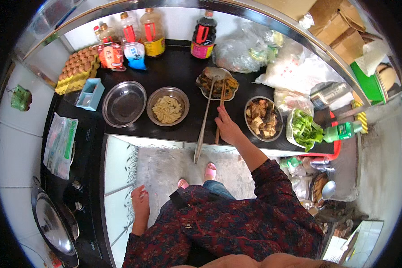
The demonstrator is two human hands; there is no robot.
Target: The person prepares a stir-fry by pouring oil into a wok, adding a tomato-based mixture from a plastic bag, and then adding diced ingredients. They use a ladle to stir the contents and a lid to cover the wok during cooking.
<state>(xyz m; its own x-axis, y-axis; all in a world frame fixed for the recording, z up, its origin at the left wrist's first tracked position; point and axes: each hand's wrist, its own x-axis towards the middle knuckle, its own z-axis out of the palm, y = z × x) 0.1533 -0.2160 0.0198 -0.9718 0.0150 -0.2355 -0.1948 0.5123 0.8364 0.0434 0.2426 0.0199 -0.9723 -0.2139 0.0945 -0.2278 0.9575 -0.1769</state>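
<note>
My right hand point(229, 126) reaches over the black counter with its thumb and fingers around wooden chopsticks point(223, 91). The chopsticks' far ends rest on a scalloped plate of dark cooked food point(233, 83). Left of them a long-handled metal spatula point(207, 115) leans across the same plate, its handle jutting past the counter's front edge. My left hand point(141, 201) hangs low by my side, empty, fingers slightly bent and apart. Nearby stand a metal bowl of pale cut pieces point(167, 109), an empty metal bowl point(124, 104) and a bowl of tofu chunks with dark pieces point(263, 119).
Leafy greens point(306, 129) fill a white basket at the right, beside a green bottle point(342, 131). Sauce bottles point(203, 35), plastic bags point(288, 67) and egg trays point(78, 67) line the back. A lidded wok point(53, 227) sits on the stove at left.
</note>
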